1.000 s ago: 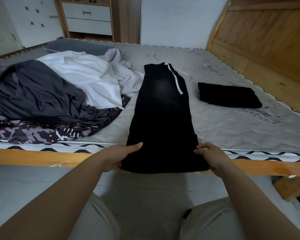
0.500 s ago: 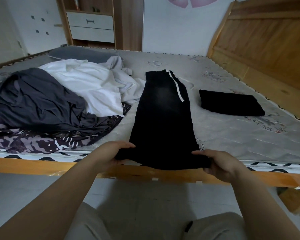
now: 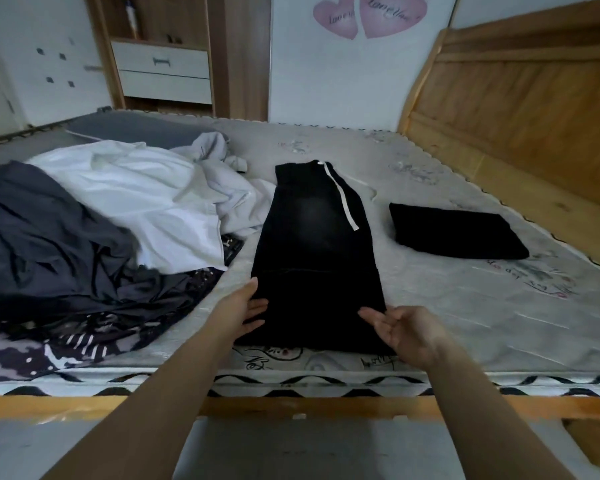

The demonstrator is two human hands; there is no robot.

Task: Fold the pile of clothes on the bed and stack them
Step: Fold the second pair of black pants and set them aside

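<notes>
Lying flat near the bed's front edge, the long black trousers with a white drawstring (image 3: 317, 258) have both hands at their near end: left hand (image 3: 241, 311) at 9 o'clock, right hand (image 3: 400, 329) at 3 o'clock, fingers straight, touching the cloth. A folded black garment (image 3: 454, 232) sits at 2 o'clock, and the loose pile of white, grey and patterned clothes (image 3: 94, 230) at 10 o'clock.

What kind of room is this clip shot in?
Most likely a home bedroom: a bare mattress on a wooden bed frame with a headboard, a drawer unit by the far wall, and loose clothes piled on the bed.
</notes>
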